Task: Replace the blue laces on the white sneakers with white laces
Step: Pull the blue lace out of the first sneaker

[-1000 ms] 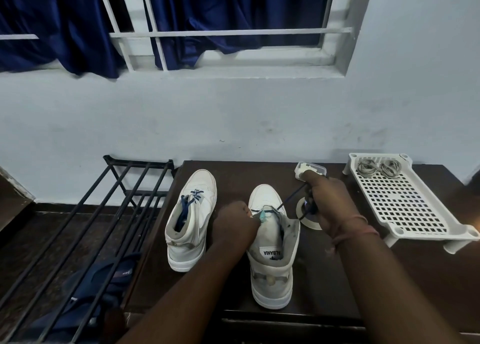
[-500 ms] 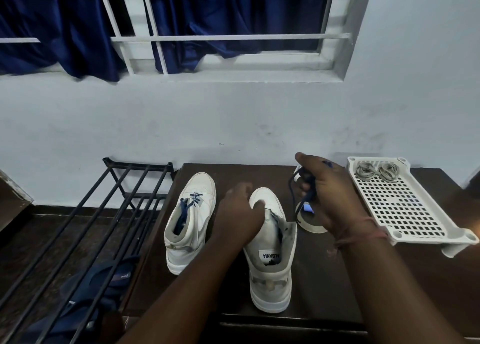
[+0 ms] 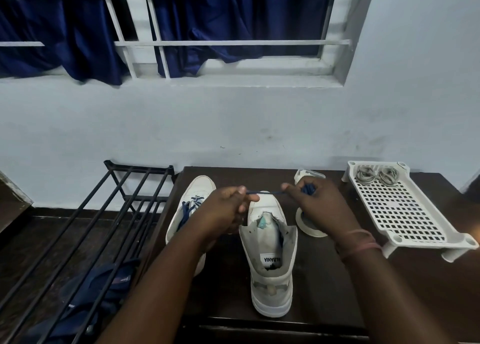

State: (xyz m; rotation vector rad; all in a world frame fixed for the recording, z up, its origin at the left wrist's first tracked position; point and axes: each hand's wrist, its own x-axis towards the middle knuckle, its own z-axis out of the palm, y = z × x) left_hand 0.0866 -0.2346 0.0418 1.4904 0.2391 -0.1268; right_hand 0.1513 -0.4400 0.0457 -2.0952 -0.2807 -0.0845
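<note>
moved: both hands came together over the right sneaker point(image 3: 270, 263), lace point(image 3: 265, 193) now stretched between them
left hand point(image 3: 223, 208): pinching one lace end
right hand point(image 3: 319, 206): pinching lace, bundled rest in its curled fingers
sneakers: smooth white leather, mid-table; left sneaker point(image 3: 193, 200) laced blue
tray point(image 3: 405, 213): perforated white plastic, right edge, holds coiled white laces point(image 3: 378, 176)

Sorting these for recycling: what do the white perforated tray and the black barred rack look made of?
White perforated tray: likely moulded plastic, matte, judging by its uniform square holes and rounded corner sockets. Black barred rack: probably painted metal, given its thin straight rods with a slight sheen.
</note>
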